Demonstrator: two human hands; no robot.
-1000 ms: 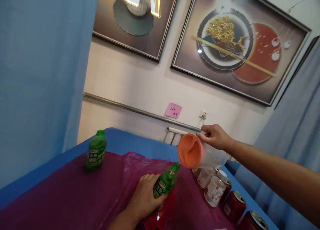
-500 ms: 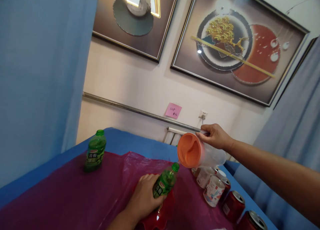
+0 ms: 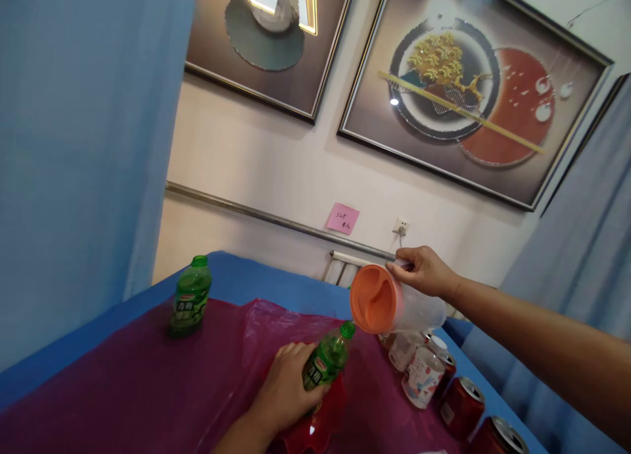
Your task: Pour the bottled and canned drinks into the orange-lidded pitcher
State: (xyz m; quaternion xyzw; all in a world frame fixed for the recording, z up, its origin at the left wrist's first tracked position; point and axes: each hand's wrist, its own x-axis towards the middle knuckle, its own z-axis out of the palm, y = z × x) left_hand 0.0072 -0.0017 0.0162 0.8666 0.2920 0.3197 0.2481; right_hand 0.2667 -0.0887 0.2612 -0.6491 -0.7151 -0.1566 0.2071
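Bottle of green plastic tilts above the red dish, with our left grip wrapped around it. Our fingers hide its base, so we cannot fairly tell whether it touches the dish. Up and right of the dish, our right grip clasps the handle of a tipped, cloudy pitcher, whose orange lid sits just beside the bottle's neck. Left of the dish and farther back, a second green bottle stands upright; right of the dish, we see a white-capped bottle and red cans.
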